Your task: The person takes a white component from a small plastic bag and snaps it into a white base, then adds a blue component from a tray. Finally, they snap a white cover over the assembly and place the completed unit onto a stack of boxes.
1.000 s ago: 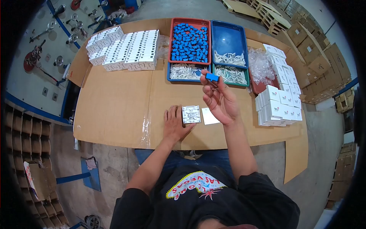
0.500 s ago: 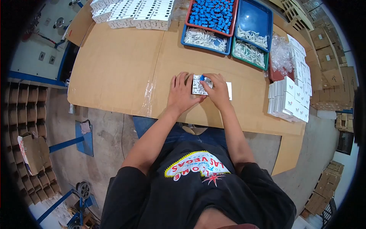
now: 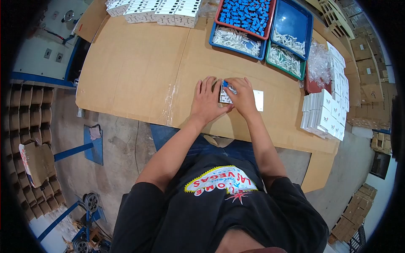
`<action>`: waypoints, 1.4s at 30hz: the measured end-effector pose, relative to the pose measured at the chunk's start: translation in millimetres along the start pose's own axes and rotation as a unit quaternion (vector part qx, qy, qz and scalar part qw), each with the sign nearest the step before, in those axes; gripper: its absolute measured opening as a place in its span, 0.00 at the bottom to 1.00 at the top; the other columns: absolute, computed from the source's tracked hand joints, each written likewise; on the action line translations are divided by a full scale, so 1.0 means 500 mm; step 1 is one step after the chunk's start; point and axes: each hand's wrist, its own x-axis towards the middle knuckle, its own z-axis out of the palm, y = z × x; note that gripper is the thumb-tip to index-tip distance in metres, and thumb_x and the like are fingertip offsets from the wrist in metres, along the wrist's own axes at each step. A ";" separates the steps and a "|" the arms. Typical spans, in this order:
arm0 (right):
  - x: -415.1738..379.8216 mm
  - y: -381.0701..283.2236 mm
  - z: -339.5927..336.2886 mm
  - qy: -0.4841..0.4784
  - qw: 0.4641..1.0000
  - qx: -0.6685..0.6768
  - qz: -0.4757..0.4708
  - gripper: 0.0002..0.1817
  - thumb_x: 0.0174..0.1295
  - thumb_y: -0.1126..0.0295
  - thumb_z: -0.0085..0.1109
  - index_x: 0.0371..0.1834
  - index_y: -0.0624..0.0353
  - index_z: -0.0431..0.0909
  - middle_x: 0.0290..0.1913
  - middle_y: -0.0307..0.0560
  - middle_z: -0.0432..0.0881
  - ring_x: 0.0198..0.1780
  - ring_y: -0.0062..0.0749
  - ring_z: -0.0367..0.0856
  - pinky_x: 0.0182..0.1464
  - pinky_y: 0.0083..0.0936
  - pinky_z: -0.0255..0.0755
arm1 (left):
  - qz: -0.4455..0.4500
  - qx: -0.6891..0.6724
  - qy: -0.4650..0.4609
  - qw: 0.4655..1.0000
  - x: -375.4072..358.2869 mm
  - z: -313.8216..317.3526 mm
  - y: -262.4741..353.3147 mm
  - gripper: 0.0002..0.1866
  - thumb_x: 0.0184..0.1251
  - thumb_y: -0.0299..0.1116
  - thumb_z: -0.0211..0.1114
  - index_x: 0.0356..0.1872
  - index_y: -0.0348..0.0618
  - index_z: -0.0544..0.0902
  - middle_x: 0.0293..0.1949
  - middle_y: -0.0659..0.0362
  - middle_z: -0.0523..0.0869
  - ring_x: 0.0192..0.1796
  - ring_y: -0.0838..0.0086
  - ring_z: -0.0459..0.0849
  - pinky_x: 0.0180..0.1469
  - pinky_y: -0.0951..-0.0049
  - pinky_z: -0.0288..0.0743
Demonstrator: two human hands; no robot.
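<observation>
A small open white box [image 3: 224, 98] with printed or mixed contents lies on the cardboard-covered table between my hands. My left hand [image 3: 207, 100] rests beside its left edge, fingers stretched out and thumb reaching toward the near side. My right hand [image 3: 242, 96] bends over the box's right part, with thumb and forefinger at a small blue piece [image 3: 225, 84] at the far end. The right fingers hide much of the contents. Just right of that hand a flat white rectangle [image 3: 259, 100] lies on the cardboard, partly covered.
Trays stand at the back: a red tray [image 3: 217, 20] of blue pieces, a blue tray [image 3: 211, 41] and green tray [image 3: 302, 76] of white sticks, and another blue tray [image 3: 291, 21]. White boxes [image 3: 322, 111] are stacked at right, near plastic bags [image 3: 319, 63]. More boxes [image 3: 164, 12] stand back left.
The whole view has shifted slightly, moving the table's contents to the right. My right fingers have come lower over the box and cover more of it. The left hand stays at the box's side.
</observation>
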 end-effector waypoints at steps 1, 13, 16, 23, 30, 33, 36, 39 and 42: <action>0.000 -0.001 0.000 -0.002 1.000 -0.003 0.001 0.15 0.63 0.67 0.68 0.52 0.54 0.86 0.49 0.43 0.87 0.57 0.42 0.82 0.72 0.54 0.63 | 0.000 0.001 -0.004 1.000 0.000 0.000 0.000 0.53 0.54 0.69 0.68 0.74 0.42 0.67 0.72 0.48 0.67 0.79 0.57 0.59 0.83 0.48 0.44; -0.037 0.002 0.031 0.018 0.996 -0.079 -0.020 0.17 0.69 0.61 0.65 0.57 0.54 0.87 0.69 0.51 0.78 0.74 0.48 0.71 0.78 0.62 0.52 | 0.008 0.024 -0.005 1.000 -0.001 0.008 -0.006 0.51 0.55 0.65 0.69 0.74 0.41 0.67 0.72 0.48 0.68 0.79 0.57 0.60 0.82 0.47 0.45; -0.065 -0.029 0.026 0.021 0.988 -0.155 -0.007 0.19 0.71 0.59 0.63 0.60 0.54 0.85 0.75 0.54 0.70 0.77 0.51 0.66 0.77 0.65 0.51 | 0.009 0.043 -0.012 0.999 0.002 0.009 -0.007 0.50 0.56 0.64 0.69 0.74 0.41 0.68 0.71 0.48 0.68 0.78 0.57 0.60 0.82 0.47 0.46; -0.080 -0.006 -0.025 0.076 0.994 -0.076 0.013 0.22 0.69 0.61 0.65 0.63 0.56 0.82 0.73 0.55 0.72 0.73 0.55 0.71 0.75 0.55 0.60 | 0.012 -0.010 0.029 0.999 -0.002 0.008 -0.001 0.50 0.56 0.68 0.69 0.71 0.40 0.70 0.70 0.48 0.69 0.77 0.56 0.62 0.81 0.47 0.48; -0.170 0.040 -0.136 0.062 0.931 -0.127 0.336 0.24 0.62 0.51 0.71 0.49 0.61 0.84 0.54 0.53 0.81 0.54 0.50 0.83 0.56 0.41 0.77 | 0.026 -0.006 0.034 0.999 -0.002 0.009 0.003 0.50 0.57 0.69 0.69 0.70 0.40 0.71 0.69 0.48 0.70 0.76 0.56 0.62 0.81 0.47 0.48; -0.179 0.044 -0.145 0.006 0.905 -0.130 0.405 0.27 0.60 0.46 0.72 0.45 0.61 0.84 0.52 0.52 0.82 0.52 0.48 0.84 0.53 0.42 0.78 | 0.029 0.009 0.039 0.999 0.000 0.006 0.004 0.49 0.57 0.69 0.69 0.69 0.40 0.71 0.68 0.48 0.70 0.75 0.56 0.63 0.81 0.47 0.49; -0.183 0.058 -0.124 -0.004 0.908 -0.092 0.410 0.27 0.59 0.46 0.73 0.44 0.62 0.84 0.49 0.52 0.83 0.49 0.45 0.85 0.51 0.40 0.79 | 0.032 -0.007 0.051 0.998 -0.005 0.007 0.003 0.49 0.56 0.67 0.71 0.68 0.38 0.73 0.67 0.47 0.72 0.75 0.55 0.64 0.80 0.48 0.50; -0.198 0.127 -0.096 0.031 0.917 0.030 0.397 0.22 0.60 0.56 0.75 0.44 0.64 0.81 0.44 0.49 0.84 0.45 0.38 0.85 0.49 0.34 0.79 | 0.033 -0.011 0.051 0.998 -0.004 0.011 -0.002 0.49 0.55 0.69 0.71 0.69 0.40 0.72 0.66 0.49 0.71 0.74 0.56 0.64 0.80 0.47 0.49; -0.199 0.132 -0.096 0.107 0.884 0.267 0.369 0.16 0.62 0.68 0.73 0.47 0.63 0.78 0.39 0.44 0.83 0.41 0.31 0.84 0.46 0.29 0.79 | 0.024 -0.054 0.056 0.997 -0.008 0.012 -0.011 0.50 0.55 0.68 0.72 0.69 0.39 0.71 0.65 0.47 0.73 0.74 0.53 0.66 0.80 0.45 0.50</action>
